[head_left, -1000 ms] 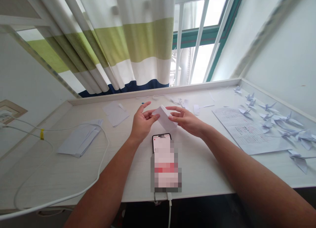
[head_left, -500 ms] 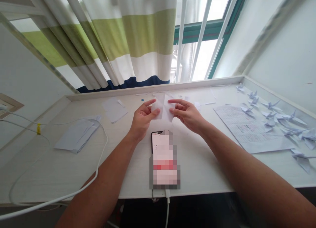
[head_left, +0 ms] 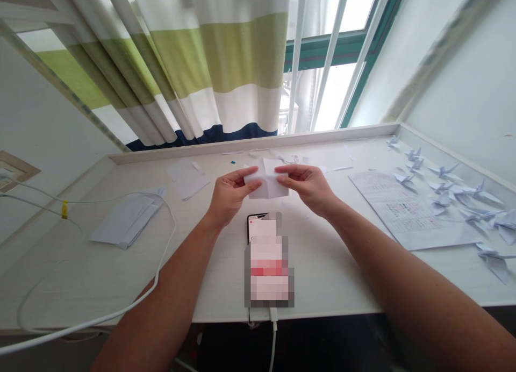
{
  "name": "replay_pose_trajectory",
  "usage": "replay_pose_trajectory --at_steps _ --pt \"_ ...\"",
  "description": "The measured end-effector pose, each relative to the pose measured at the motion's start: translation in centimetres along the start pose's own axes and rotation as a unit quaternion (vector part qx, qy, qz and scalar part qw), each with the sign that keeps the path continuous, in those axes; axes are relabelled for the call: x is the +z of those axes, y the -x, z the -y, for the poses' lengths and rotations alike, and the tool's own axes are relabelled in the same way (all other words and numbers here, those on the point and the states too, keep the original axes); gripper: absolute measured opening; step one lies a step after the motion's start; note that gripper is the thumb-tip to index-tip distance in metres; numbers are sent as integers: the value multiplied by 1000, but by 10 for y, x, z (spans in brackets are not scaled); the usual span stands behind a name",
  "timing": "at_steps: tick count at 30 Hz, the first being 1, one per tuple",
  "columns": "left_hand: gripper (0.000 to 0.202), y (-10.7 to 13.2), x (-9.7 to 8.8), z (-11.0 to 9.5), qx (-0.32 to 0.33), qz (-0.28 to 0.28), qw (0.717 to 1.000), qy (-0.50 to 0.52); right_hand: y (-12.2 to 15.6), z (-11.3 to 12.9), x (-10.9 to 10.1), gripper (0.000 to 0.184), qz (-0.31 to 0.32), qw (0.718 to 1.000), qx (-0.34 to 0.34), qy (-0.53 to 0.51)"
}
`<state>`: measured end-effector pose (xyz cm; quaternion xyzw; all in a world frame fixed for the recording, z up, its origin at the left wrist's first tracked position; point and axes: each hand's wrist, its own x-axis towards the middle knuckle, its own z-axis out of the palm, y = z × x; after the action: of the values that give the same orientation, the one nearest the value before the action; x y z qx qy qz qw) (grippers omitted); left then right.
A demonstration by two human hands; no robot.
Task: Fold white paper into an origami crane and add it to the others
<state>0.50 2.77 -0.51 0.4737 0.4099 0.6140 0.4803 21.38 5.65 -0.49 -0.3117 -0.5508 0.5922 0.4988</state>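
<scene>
A small folded white paper point(head_left: 267, 185) is held just above the white table point(head_left: 334, 270), between both hands. My left hand point(head_left: 229, 195) pinches its left edge with thumb and fingers closed. My right hand point(head_left: 308, 187) pinches its right edge the same way. A phone point(head_left: 267, 259) lies flat on the table right below the hands, its screen lit.
Several folded paper cranes point(head_left: 443, 189) lie along the right side, next to a printed sheet point(head_left: 407, 213). A stack of white paper point(head_left: 123, 221) and loose sheets point(head_left: 187, 179) lie at left. A white cable point(head_left: 121, 307) loops across the left. Curtain point(head_left: 209, 71) and window stand behind.
The paper has been turned from a slanted hold to a flatter, spread piece held by both edges. Both hands closed into pinches and shifted slightly away from me.
</scene>
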Motion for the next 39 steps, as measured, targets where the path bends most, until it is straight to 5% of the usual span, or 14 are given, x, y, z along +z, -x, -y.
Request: replay_pose_trajectory --at_steps 12,26,33,39 --pt "35 -3 -10 -1 41 -19 982 -185 -2 -7 -1 28 -32 992 -32 115" --pt "37 -5 -15 4 22 3 977 -213 -5 -8 -6 25 -7 972 -52 228" --pt "30 -8 -17 7 71 -3 966 -249 -6 -6 -5 17 -43 930 -95 352" --pt "37 -5 -14 4 15 32 982 -187 -3 -2 1 15 -24 940 -85 331"
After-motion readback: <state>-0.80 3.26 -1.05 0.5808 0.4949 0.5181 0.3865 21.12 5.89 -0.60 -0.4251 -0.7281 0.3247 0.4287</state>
